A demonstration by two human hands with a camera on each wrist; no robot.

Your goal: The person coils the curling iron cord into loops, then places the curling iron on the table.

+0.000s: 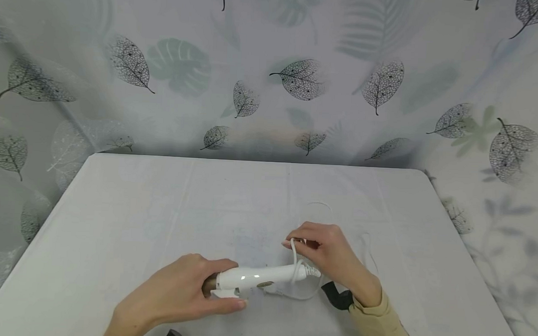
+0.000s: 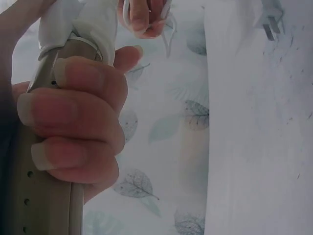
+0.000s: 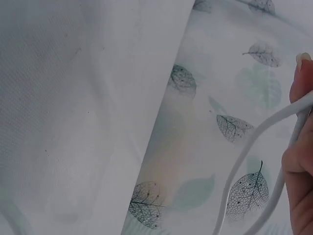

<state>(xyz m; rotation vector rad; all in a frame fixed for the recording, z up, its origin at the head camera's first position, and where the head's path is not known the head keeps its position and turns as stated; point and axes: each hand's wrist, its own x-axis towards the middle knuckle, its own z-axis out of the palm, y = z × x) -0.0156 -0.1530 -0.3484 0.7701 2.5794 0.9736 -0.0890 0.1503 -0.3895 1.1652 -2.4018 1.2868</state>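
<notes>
A white-handled curling iron lies across the view over the table. My left hand grips its brownish barrel, three fingers curled round it in the left wrist view; small holes dot the barrel's side. At the handle's other end, my right hand pinches the white power cord between thumb and fingers. That cord loops around the handle's tail, and in the right wrist view a bend of the cord hangs from the fingertips. The two-pronged plug shows in the left wrist view.
Beneath the hands spreads a white-covered table, its far edge meeting a leaf-print curtain. More thin cord trails right of the right hand. Black curved pieces appear at the right wrist and near the left one.
</notes>
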